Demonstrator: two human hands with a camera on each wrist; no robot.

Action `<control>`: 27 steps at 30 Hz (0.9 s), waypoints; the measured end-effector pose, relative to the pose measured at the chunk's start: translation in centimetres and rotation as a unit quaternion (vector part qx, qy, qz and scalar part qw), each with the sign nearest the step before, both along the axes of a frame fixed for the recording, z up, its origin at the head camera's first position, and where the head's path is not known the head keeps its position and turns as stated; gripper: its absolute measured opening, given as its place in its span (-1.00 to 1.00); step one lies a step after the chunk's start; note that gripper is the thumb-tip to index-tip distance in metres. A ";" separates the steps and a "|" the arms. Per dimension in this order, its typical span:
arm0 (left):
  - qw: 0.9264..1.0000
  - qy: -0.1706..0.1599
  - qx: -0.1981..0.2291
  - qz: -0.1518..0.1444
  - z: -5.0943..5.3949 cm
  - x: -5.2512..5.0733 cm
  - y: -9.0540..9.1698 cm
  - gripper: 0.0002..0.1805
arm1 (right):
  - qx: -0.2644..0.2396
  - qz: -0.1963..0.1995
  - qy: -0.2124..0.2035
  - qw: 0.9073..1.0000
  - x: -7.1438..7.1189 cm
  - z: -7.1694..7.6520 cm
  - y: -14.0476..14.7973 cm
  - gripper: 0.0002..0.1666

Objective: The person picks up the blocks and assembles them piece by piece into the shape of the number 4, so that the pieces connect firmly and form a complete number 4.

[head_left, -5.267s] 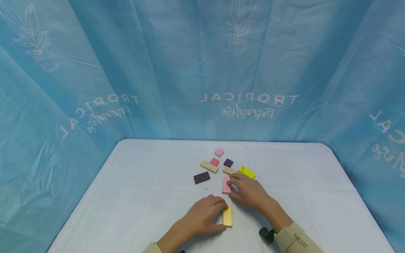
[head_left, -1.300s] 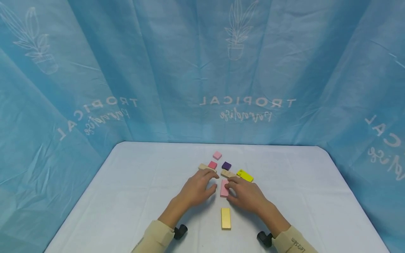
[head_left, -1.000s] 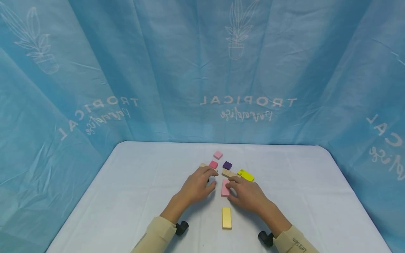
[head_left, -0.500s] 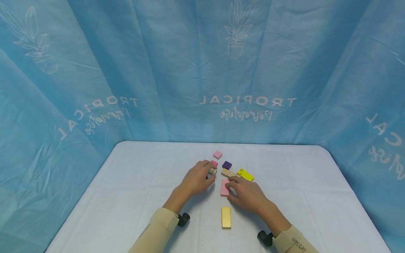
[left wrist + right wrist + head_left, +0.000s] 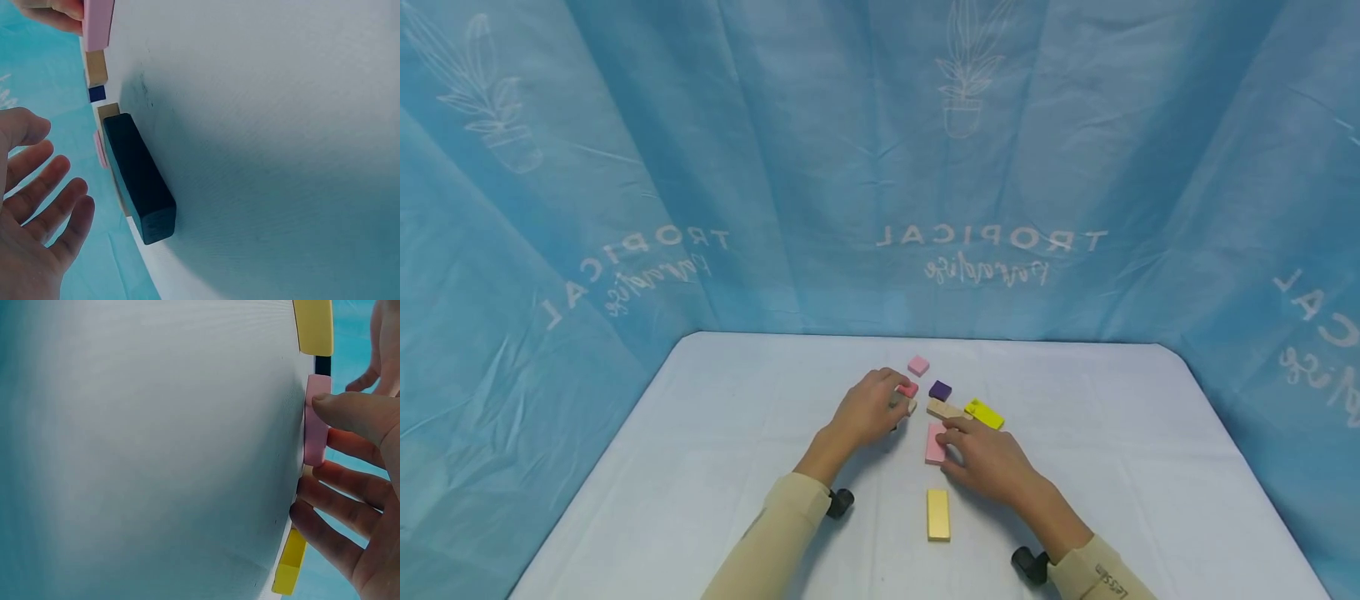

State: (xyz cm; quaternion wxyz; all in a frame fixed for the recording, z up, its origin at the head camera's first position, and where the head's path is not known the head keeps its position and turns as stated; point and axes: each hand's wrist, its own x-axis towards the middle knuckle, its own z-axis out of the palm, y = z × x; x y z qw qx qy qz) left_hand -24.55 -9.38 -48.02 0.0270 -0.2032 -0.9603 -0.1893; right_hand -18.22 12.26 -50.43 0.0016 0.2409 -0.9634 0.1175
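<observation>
My left hand (image 5: 867, 408) hovers with spread, relaxed fingers over the left beige block (image 5: 912, 407) and beside the red-pink block (image 5: 910, 390). In the left wrist view, its fingers (image 5: 47, 203) stand apart from the dark block (image 5: 137, 178), which the hand mostly hides in the head view. My right hand (image 5: 988, 460) holds the long pink block (image 5: 934, 445) at its right side, thumb (image 5: 350, 412) against it in the right wrist view. That block lies flat on the white cloth. Behind the right fingers lies another beige block (image 5: 943, 408).
A gold block (image 5: 937, 515) lies nearer the front. Further back are a small light pink block (image 5: 918, 365) and a small purple block (image 5: 940, 390); a bright yellow block (image 5: 984, 413) lies at the right. A blue curtain (image 5: 820, 167) surrounds the white-covered table (image 5: 715, 442).
My left hand has left the gold block and moved forward over the dark and left beige blocks, going slightly further back in the last second. My right hand stays at the pink block.
</observation>
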 end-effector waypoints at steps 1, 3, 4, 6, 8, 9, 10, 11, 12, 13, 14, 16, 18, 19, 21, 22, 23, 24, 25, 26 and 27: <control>1.000 -0.004 0.000 0.001 0.0 -0.1 0.0 -0.65 | 0.001 0.001 0.000 1.000 0.0 0.0 0.0 -0.52; 1.000 -0.007 -0.002 0.005 -0.2 -0.4 -0.1 -0.65 | 0.000 0.005 0.001 1.000 0.0 0.0 -0.1 -0.52; 1.000 -0.008 -0.004 0.006 -0.2 -0.5 -0.1 -0.65 | -0.001 0.006 0.001 1.000 0.0 0.0 -0.1 -0.52; 1.000 -0.006 -0.005 0.008 -0.4 -0.8 -0.2 -0.66 | 0.000 0.008 0.000 1.000 0.0 0.0 -0.1 -0.52; 1.000 -0.004 -0.004 0.011 -0.5 -1.1 -0.3 -0.66 | 0.003 0.006 0.000 1.000 0.0 0.1 -0.1 -0.52; 1.000 -0.004 -0.002 0.012 -0.6 -1.2 -0.3 -0.67 | 0.006 0.004 -0.001 1.000 0.1 0.1 -0.1 -0.52; 1.000 -0.004 -0.001 0.013 -0.7 -1.4 -0.3 -0.67 | 0.009 0.002 -0.001 1.000 0.1 0.1 -0.1 -0.52; 1.000 -0.004 0.000 0.014 -0.8 -1.5 -0.3 -0.67 | 0.011 0.000 0.000 1.000 0.1 0.2 -0.1 -0.52; 1.000 -0.004 0.002 0.015 -0.8 -1.6 -0.2 -0.68 | 0.013 -0.002 0.000 1.000 0.1 0.2 -0.1 -0.52; 1.000 -0.003 0.002 0.015 -0.9 -1.7 -0.2 -0.68 | 0.014 -0.003 0.001 1.000 0.1 0.3 0.0 -0.52; 1.000 -0.002 0.003 0.015 -1.0 -1.9 -0.1 -0.68 | 0.013 -0.004 0.002 1.000 0.1 0.3 0.0 -0.51; 1.000 0.002 0.002 0.015 -1.0 -2.1 0.0 -0.68 | 0.010 -0.005 0.001 1.000 0.0 0.4 0.0 -0.51; 1.000 0.004 0.001 0.013 -1.1 -2.3 0.2 -0.68 | 0.009 -0.007 -0.001 1.000 0.0 0.5 0.0 -0.50; 1.000 0.004 -0.001 0.014 -1.0 -2.4 0.3 -0.68 | 0.007 -0.007 -0.004 1.000 0.0 0.5 0.0 -0.50; 1.000 -0.001 -0.007 0.018 -0.9 -2.5 0.4 -0.67 | 0.008 -0.006 -0.008 1.000 0.0 0.5 0.0 -0.50; 1.000 -0.002 -0.012 0.020 -0.9 -2.6 0.4 -0.67 | 0.007 -0.005 -0.010 1.000 0.1 0.5 0.0 -0.51; 1.000 -0.005 -0.015 0.023 -0.8 -2.6 0.5 -0.67 | 0.006 -0.002 -0.011 1.000 0.0 0.5 0.1 -0.51; 0.999 -0.006 -0.020 0.026 -0.8 -2.7 0.6 -0.66 | 0.005 0.000 -0.011 1.000 0.0 0.4 0.1 -0.51; 0.999 -0.007 -0.022 0.028 -0.8 -2.8 0.6 -0.66 | 0.005 0.002 -0.011 1.000 0.0 0.4 0.1 -0.51; 0.999 -0.007 -0.022 0.029 -0.9 -2.9 0.6 -0.66 | 0.004 0.004 -0.010 1.000 0.0 0.3 0.0 -0.51; 0.999 -0.005 -0.023 0.029 -1.0 -2.9 0.7 -0.65 | 0.004 0.005 -0.010 1.000 0.0 0.3 0.0 -0.51</control>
